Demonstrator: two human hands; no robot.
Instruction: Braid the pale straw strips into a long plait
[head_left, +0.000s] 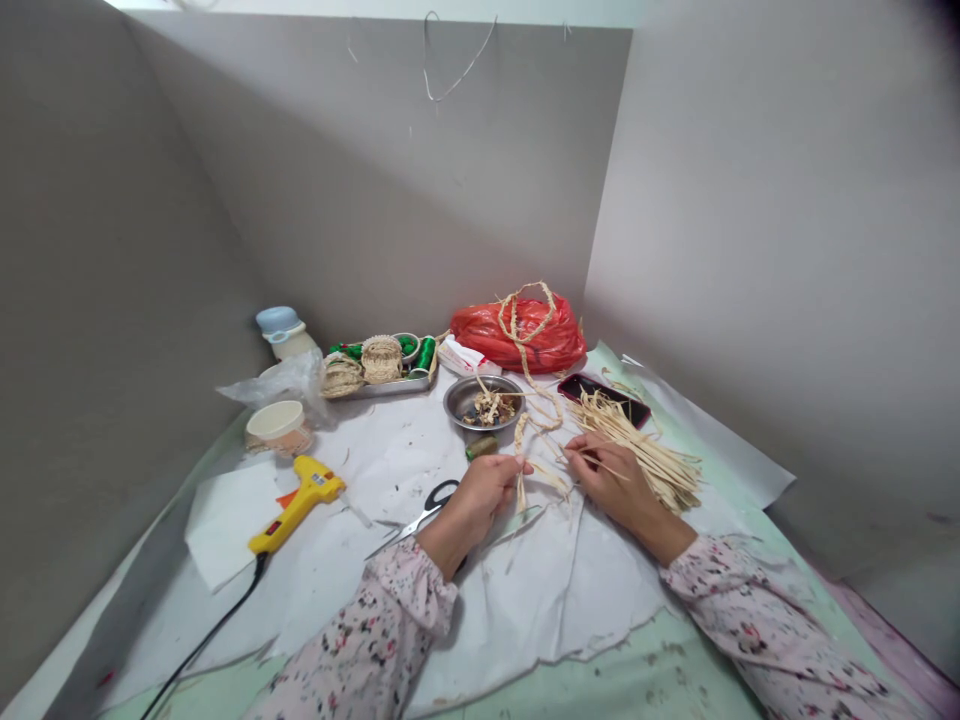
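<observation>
My left hand (489,492) pinches the near end of a pale braided straw cord (536,420), with loose strands hanging below the fingers. From there the braid winds back over the red bag and ends in a loop on top of it. A thin straw strand (600,462) is pinched between the fingers of my right hand (609,482). Just beyond that hand lies a bundle of loose straw strips (649,450). Scissors (409,528) with black handles are partly hidden beneath my left wrist.
A metal bowl (459,405) of straw scraps stands ahead, before the red plastic bag (480,330). At left are a yellow glue gun (296,508), a white cup (275,422) and a tray (375,389) with green thread. A phone (637,411) lies behind the straw bundle. Grey walls enclose the table.
</observation>
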